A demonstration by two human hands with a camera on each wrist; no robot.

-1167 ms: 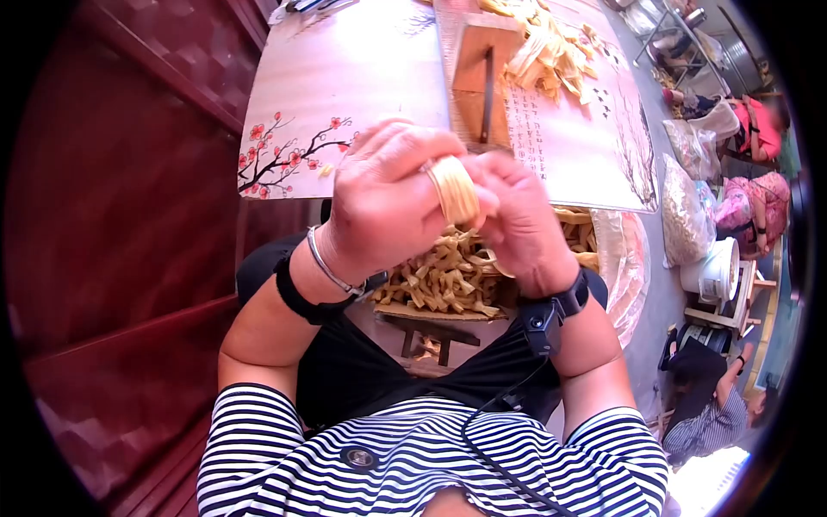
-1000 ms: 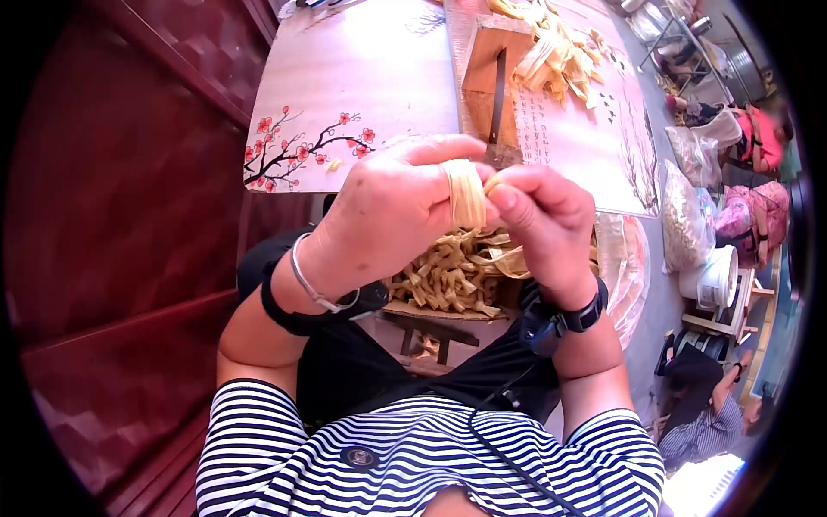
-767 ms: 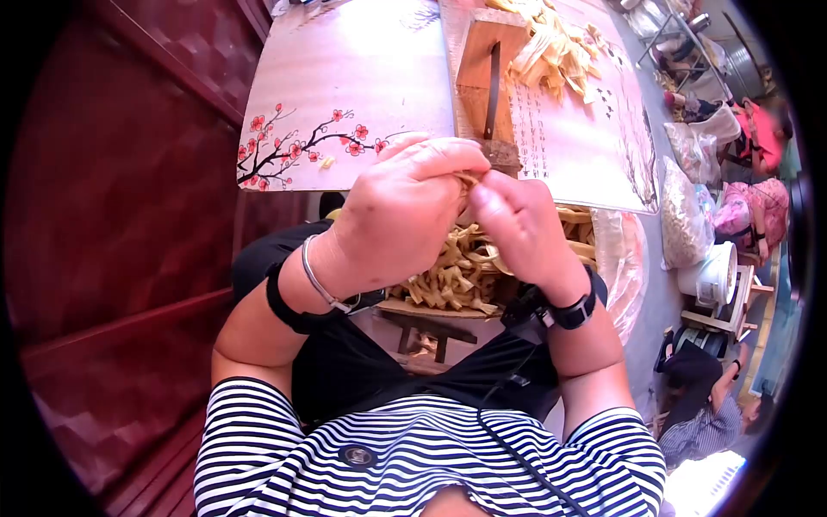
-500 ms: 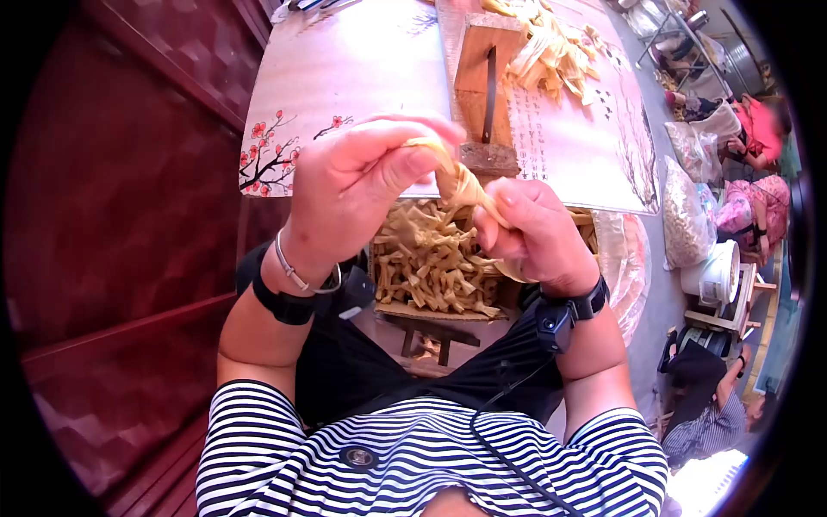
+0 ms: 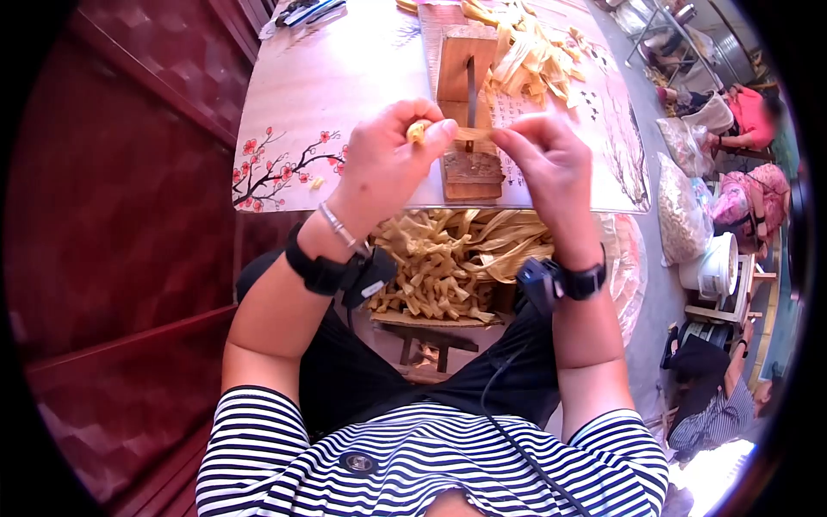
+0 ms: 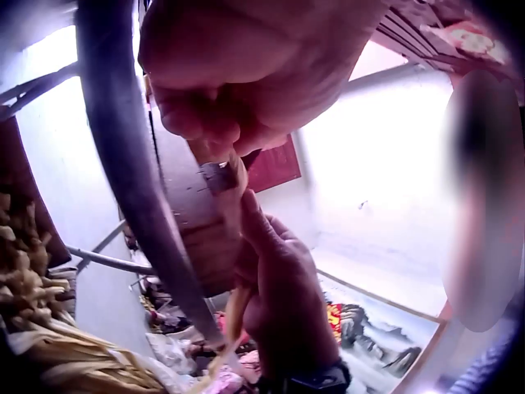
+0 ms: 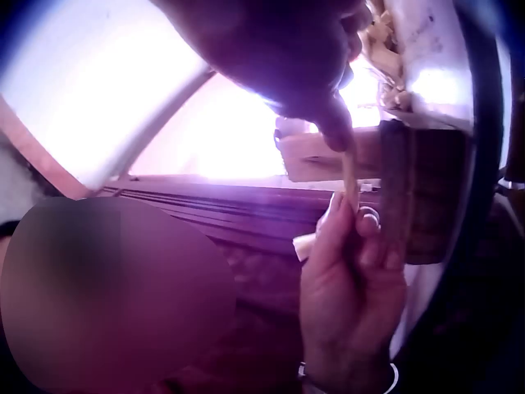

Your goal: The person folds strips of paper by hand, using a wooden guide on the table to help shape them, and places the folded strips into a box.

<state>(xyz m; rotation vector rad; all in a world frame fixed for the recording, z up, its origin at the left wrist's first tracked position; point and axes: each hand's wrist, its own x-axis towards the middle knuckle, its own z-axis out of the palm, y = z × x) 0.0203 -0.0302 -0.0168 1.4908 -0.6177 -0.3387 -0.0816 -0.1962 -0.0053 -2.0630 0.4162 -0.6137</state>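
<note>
Overhead: left hand (image 5: 388,159) pinches the knotted end of a tan strip (image 5: 479,133), right hand (image 5: 551,159) pinches the loose end. The strip is stretched level against the upright blade (image 5: 470,82) of a wooden block (image 5: 469,172) on the surface (image 5: 345,77), taut, probably so the edge bites. Knotted pieces (image 5: 435,271) are heaped below, within easy drop. Left wrist: left hand (image 6: 246,57) is closed on the strip (image 6: 235,176) at the block (image 6: 197,234). Right wrist: right hand (image 7: 279,49) nips the strip (image 7: 350,176), left hand (image 7: 353,287) opposite.

Striped shirt (image 5: 413,465), black wristbands, silver bracelet (image 5: 338,231)
</note>
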